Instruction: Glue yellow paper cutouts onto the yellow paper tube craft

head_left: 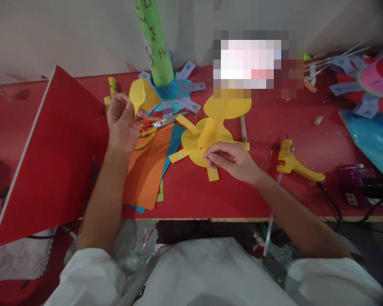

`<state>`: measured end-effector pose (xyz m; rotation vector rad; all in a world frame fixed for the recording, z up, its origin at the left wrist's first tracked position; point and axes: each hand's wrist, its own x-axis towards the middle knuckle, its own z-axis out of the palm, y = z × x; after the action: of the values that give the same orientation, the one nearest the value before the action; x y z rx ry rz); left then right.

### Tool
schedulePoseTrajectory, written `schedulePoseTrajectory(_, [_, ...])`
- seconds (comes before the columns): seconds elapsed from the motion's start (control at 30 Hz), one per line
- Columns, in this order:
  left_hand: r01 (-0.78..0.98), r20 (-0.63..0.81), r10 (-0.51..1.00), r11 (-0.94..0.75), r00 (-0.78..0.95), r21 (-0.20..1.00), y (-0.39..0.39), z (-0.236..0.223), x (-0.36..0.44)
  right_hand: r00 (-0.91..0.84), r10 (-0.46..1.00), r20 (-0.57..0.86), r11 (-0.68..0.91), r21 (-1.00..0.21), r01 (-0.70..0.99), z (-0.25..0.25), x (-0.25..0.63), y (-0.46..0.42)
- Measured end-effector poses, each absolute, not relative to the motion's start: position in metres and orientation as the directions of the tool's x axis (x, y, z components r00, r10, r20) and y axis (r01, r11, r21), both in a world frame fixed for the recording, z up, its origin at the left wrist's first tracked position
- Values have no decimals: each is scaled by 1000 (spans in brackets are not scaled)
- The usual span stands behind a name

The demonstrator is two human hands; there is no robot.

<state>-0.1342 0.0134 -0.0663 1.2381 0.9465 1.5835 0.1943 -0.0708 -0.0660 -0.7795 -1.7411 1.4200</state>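
My left hand (124,123) is raised above the left part of the table, thumb and fingers pinched on a curled piece of yellow paper (138,95). My right hand (232,160) is closed at the front of a yellow paper flower shape (191,140). Its fingertips pinch at the root of a yellow paper strip (213,173) that points toward me. More strips spread from the round base, and a yellow paper tube (210,129) rises from its middle to a yellow disc (228,106). Scissors (166,122) with yellow handles lie between my hands.
Orange paper (148,174) and blue sheets lie at centre left. A green tube (159,55) stands behind. At right are a yellow glue gun (289,159), a purple box (354,182) and a pink paper piece (375,76). A red board (57,148) leans at left.
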Motion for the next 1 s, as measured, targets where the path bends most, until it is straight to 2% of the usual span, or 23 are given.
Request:
schedulePoseTrajectory(0.1, [-278, 249, 969, -241, -6, 930, 1, -57, -124, -527, 828, 190, 242, -970, 31, -69, 195, -70])
schedulePoseTrajectory(0.23, [-309, 253, 964, -218, 78, 926, -10, -56, -122, -517, 822, 239, 313, -948, 59, -72, 193, -69])
schedulePoseTrajectory(0.33, [-301, 226, 940, -145, 255, 942, -14, -60, -127, -494, 824, 278, 337, -941, 33, -72, 191, -73])
schedulePoseTrajectory(0.47, [-251, 207, 751, -56, 627, 966, -21, -60, -128, -376, 864, 334, 385, -921, 66, -73, 191, -82])
schedulePoseTrajectory(0.6, [-51, 38, 523, 9, 851, 999, -28, -50, -114, -343, 817, 465, 554, -798, 237, -77, 192, -86])
schedulePoseTrajectory(0.7, [1, 1, 485, -5, 875, 1000, -32, -47, -101, -359, 717, 597, 697, -634, 336, -80, 190, -85])
schedulePoseTrajectory(0.8, [-85, 113, 610, -75, 784, 994, -33, -54, -93, -357, 644, 676, 763, -534, 364, -80, 190, -84])
schedulePoseTrajectory(0.87, [-64, 250, 736, -271, 629, 960, -31, -60, -93, -337, 666, 666, 743, -551, 380, -79, 191, -85])
schedulePoseTrajectory(0.93, [103, 372, 770, -489, 519, 866, -25, -65, -94, -293, 719, 630, 690, -599, 405, -76, 193, -86])
schedulePoseTrajectory(1.0, [271, 377, 738, -593, 560, 758, -19, -71, -98, -215, 762, 611, 637, -647, 419, -73, 194, -88])
